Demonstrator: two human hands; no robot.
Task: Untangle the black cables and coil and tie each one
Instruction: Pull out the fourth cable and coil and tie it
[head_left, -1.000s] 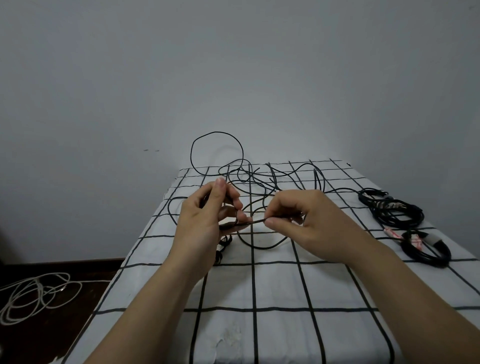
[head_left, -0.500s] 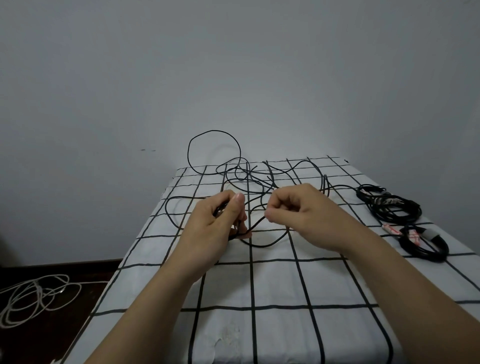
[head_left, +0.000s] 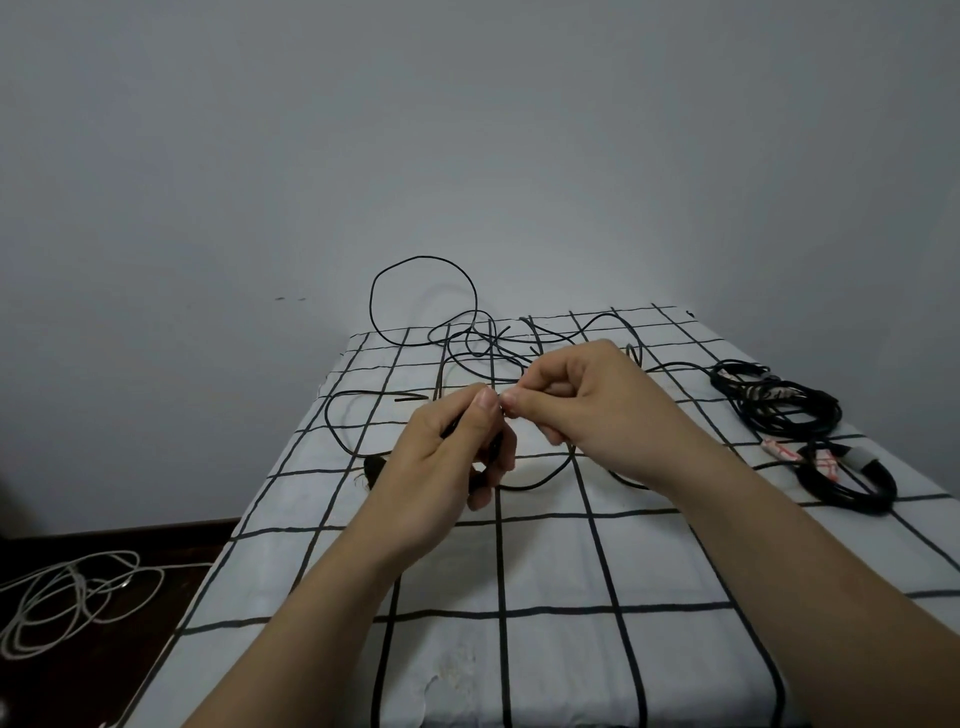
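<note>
1. Both hands have closed in over the last half second. The right hand (head_left: 587, 410) has moved left to meet the left hand (head_left: 447, 460). The span of cable (head_left: 423, 256) once strung between them no longer shows.
2. Left hand: the fingers are curled round a gathered part of the cable and the thumb is upright. It is held above the middle of the table (head_left: 519, 597).
3. Right hand: thumb and forefinger pinch the cable, tip to tip with the left thumb. The other fingers are curled in.
4. Cable: the rest lies loose and tangled on the far half of the table. One loop stands up against the wall (head_left: 467, 130) at far left. A slack bend drops from the hands onto the cloth (head_left: 561, 561) beneath them.
5. Two tied coils lie by the right edge, well apart from the hands: a far coil (head_left: 779, 410) and a near coil (head_left: 852, 493). They lie near each other. Red-and-white ties show at the near coil.
6. Cloth: white with a black grid, covering the table.
7. A white cord (head_left: 67, 597) lies in loose loops on the dark floor (head_left: 78, 670), near left.
</note>
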